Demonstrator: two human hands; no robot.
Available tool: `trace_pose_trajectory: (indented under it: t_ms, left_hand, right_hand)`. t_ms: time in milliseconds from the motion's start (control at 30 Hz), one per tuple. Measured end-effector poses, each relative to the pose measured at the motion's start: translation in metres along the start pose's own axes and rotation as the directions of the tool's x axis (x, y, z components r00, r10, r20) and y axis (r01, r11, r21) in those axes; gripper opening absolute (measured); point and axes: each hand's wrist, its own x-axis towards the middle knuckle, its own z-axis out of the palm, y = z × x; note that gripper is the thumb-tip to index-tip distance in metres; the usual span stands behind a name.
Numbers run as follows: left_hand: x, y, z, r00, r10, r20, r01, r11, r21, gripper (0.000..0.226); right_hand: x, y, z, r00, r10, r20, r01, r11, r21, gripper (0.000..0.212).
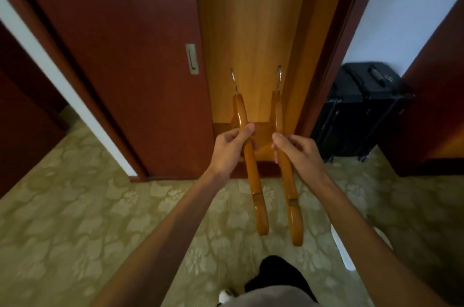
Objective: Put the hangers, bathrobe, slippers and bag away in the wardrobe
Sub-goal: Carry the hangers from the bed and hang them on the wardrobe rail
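Left hand (232, 147), just left of the frame's centre, has its fingers and thumb curled round the shaft of the left hanger (251, 168); right hand (298, 149), just right of centre, grips the right hanger (288, 173) the same way, thumb on top. Both hangers are orange-brown wood, seen edge-on and running nearly parallel; each passes through its hand, with the metal hook (234, 80) pointing toward the upper middle of the frame and the rounded far end reaching down past the wrist toward the lower middle; the two hangers lie near each other but do not touch. Behind the hooks stands the open wardrobe (251, 30), its pale wood interior filling the upper centre; its dark red sliding door (113, 55) covers the upper left, with a small metal recessed handle (192, 58) at its edge. At the right of the frame a black suitcase (361, 110) stands against the white wall; patterned beige-green carpet (75, 218) fills the lower part.
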Motion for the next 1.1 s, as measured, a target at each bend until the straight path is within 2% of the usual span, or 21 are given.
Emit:
trace_pose_trajectory:
  t_ms: [200,367,567,667,900,1100]
  left_hand:
    - [0.128,0.032,-0.020,0.998,0.041,0.052,-0.040,0.999,-0.021,0.039]
    - [0.244,0.073,-0.034,0.985,0.156,0.077,-0.158,0.987,0.020,0.042]
    - [0.372,0.143,-0.042,0.952,0.291,0.092,-0.293,0.956,0.008,0.039]
    - [0.428,0.178,-0.041,0.936,0.342,0.089,-0.344,0.939,0.012,0.041]
    - [0.532,0.250,-0.029,0.933,0.357,0.049,-0.358,0.934,0.010,0.038]
    - [0.602,0.317,-0.025,0.941,0.337,0.022,-0.333,0.937,-0.101,0.040]
  right_hand:
    - [0.124,-0.016,0.007,0.999,-0.049,-0.017,0.049,0.999,-0.005,0.043]
    - [0.245,-0.035,0.009,0.992,-0.124,-0.015,0.124,0.992,-0.006,0.034]
    - [0.394,-0.065,0.005,0.977,-0.211,-0.039,0.212,0.976,0.051,0.034]
    - [0.456,-0.088,-0.004,0.960,-0.272,-0.064,0.274,0.961,0.027,0.033]
    - [0.568,-0.144,-0.030,0.924,-0.368,-0.103,0.368,0.930,-0.019,0.044]
    - [0.646,-0.185,-0.049,0.875,-0.453,-0.170,0.454,0.890,-0.036,0.054]
